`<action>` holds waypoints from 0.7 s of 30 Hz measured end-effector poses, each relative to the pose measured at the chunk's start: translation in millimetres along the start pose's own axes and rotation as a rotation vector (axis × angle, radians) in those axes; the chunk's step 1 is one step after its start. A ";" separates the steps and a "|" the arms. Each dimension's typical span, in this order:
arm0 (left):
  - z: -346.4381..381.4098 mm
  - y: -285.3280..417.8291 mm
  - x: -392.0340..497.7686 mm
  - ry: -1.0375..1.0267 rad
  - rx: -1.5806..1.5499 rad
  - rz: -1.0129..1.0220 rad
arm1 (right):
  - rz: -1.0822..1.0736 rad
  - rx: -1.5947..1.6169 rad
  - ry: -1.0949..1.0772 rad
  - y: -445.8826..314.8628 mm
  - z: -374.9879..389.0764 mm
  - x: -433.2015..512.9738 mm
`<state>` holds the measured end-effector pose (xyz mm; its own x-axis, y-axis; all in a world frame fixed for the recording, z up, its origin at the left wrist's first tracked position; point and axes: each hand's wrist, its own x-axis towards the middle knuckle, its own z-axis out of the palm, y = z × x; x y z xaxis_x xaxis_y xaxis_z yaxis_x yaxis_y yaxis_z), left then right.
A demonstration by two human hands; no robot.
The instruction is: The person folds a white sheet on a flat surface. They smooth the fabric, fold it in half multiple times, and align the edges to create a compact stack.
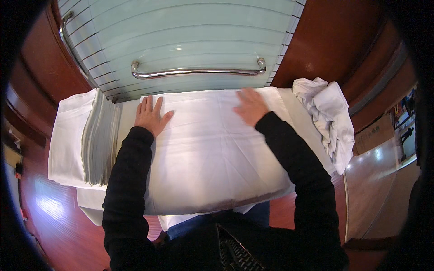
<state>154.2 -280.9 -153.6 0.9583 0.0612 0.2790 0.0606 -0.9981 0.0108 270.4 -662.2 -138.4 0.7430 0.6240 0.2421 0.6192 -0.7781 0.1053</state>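
Observation:
A white cloth (pixel 203 142) lies spread in front of me, with faint fold creases across it and its near edge hanging by my lap. My left hand (pixel 150 115) rests flat near its far left corner, fingers apart. Towards the far right part of the same cloth is my right hand (pixel 251 105), slightly blurred, palm down with the thumb spread. Neither hand grips anything. Under the cloth, a pale covered surface (pixel 126 118) shows at both sides.
At the left stands a thick stack of folded white cloths (pixel 71 135). A crumpled white cloth (pixel 327 111) lies at the right end. Behind the surface is a frosted glass panel (pixel 190 40) with a chrome bar handle (pixel 200 72). A cardboard box (pixel 373 135) sits at far right.

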 end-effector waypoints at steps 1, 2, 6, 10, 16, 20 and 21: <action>1.0 -0.2 0.5 0.005 -0.002 0.001 | -0.115 0.147 0.051 -23.9 -0.7 8.0; 1.6 -0.9 1.2 0.012 -0.002 0.002 | -0.170 0.272 0.067 -51.9 1.4 16.9; 1.1 -3.9 -0.6 0.058 -0.034 0.043 | -0.245 0.421 0.026 -119.4 9.8 41.0; -2.4 -1.8 -1.6 0.036 -0.041 0.049 | -0.157 0.379 -0.001 -90.8 15.1 41.5; -6.5 -0.1 1.7 -0.045 -0.020 0.033 | -0.018 0.313 -0.127 -5.2 18.9 20.2; -6.2 -0.9 2.5 -0.017 0.000 0.057 | -0.040 0.260 0.023 22.1 20.3 5.3; -6.1 -1.2 2.2 -0.016 0.000 0.064 | -0.071 0.338 0.112 25.9 20.8 1.7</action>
<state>154.5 -279.6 -147.2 0.9647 -0.0028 0.2634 -0.0010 -1.0000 -0.0070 293.0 -679.8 -155.4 0.6743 0.6494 0.3516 0.7311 -0.6538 -0.1947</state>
